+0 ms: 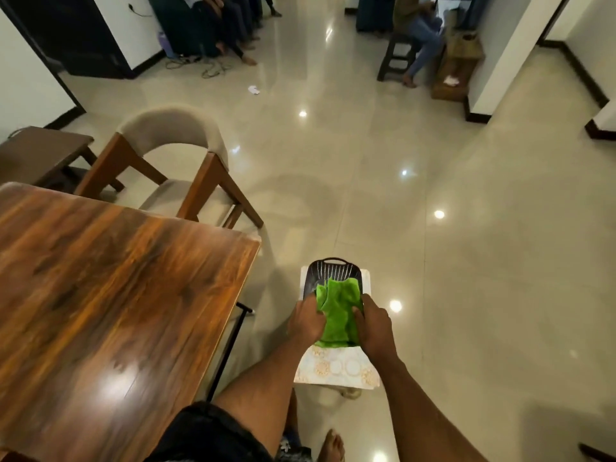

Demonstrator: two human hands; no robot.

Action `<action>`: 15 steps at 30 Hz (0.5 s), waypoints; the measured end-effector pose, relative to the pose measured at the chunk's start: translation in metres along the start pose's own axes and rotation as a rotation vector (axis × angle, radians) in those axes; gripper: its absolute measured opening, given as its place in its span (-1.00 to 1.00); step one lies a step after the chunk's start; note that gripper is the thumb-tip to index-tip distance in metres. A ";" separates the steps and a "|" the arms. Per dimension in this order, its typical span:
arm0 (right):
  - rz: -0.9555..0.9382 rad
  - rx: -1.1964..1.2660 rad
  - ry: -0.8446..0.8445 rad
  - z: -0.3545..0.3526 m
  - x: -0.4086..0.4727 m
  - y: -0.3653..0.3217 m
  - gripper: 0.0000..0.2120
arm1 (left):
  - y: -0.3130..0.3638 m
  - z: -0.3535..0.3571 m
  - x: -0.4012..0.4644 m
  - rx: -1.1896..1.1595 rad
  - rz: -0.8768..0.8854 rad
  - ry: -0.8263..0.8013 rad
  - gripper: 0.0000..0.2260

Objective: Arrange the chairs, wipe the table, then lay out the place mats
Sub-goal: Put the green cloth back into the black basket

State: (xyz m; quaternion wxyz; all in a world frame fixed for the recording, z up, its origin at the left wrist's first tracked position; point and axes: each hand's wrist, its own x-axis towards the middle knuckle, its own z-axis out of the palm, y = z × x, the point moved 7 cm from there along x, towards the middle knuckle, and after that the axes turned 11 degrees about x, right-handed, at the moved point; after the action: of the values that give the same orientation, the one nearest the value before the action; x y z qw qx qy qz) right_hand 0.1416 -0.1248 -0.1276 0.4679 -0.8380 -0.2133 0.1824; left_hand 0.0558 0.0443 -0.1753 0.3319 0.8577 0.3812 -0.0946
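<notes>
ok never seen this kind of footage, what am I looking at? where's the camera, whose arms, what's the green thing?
There is no robot. One wide-angle camera sits on a person's head, looking forward and down, so the two bare arms are the wearer's own. The left hand and right hand both grip a green cloth lying in a dark slotted basket. The basket rests on a stack of patterned place mats on a low stand whose shape is mostly hidden. To the left is the wooden table, with a padded chair at its far end. People sit in the background.
</notes>
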 end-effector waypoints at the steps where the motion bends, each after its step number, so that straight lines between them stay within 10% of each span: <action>1: -0.002 -0.007 -0.015 0.003 0.009 0.001 -0.45 | 0.002 -0.004 0.005 -0.002 0.007 -0.004 -0.49; 15: 0.127 -0.007 -0.002 0.067 0.131 0.078 -0.54 | -0.028 0.045 0.126 0.049 -0.133 -0.098 -0.52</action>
State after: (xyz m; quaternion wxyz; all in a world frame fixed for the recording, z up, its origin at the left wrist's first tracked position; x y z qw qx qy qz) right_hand 0.2325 -0.0450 -0.2420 0.4522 -0.8513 -0.1610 0.2117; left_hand 0.1270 0.1040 -0.2756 0.3220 0.8327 0.4181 -0.1677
